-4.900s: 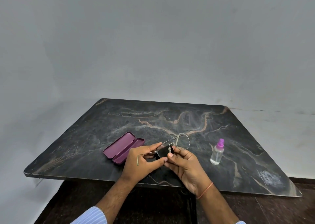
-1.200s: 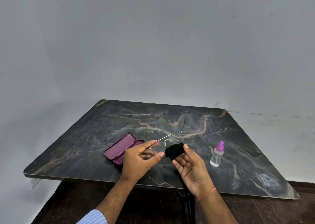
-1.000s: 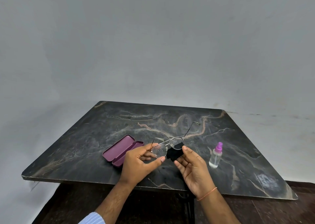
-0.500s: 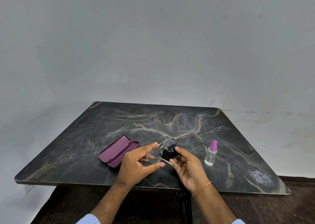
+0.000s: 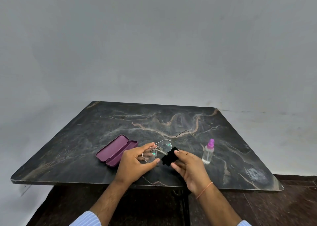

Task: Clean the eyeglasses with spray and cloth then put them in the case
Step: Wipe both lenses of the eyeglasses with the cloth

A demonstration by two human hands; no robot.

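Item one: eyeglasses (image 5: 158, 150), thin metal frame with clear lenses, held above the near middle of the table and not resting on it; one temple arm is unfolded and points away toward the far side of the table, its bent tip showing against the marble. Held by the left hand (image 5: 135, 164), whose thumb and fingers are curled round the nearer lens rim, pinching it at the edge. Item two: cloth (image 5: 169, 158), small, black, folded — pinched between thumb and fingers of the right hand (image 5: 188, 167), just beside the glasses on their right; whether cloth and frame touch cannot be told. A thin orange thread band sits on the right wrist. Item three: case (image 5: 116, 150), purple, hard-shelled, lying open on the table just left of the left hand, both halves facing up, nothing inside. Item four: spray bottle (image 5: 208, 152), clear body with a purple nozzle, standing upright on the table to the right of the right hand, near it but apart. Support: table (image 5: 103, 122), dark marble top with pale and rust-coloured veins, a whitish patch near its right front corner. Surroundings — plain grey wall (image 5: 154, 45) behind, dark reddish floor (image 5: 283, 208) below the table's front edge. Striped light-blue sleeves show at the bottom edge of the head view.
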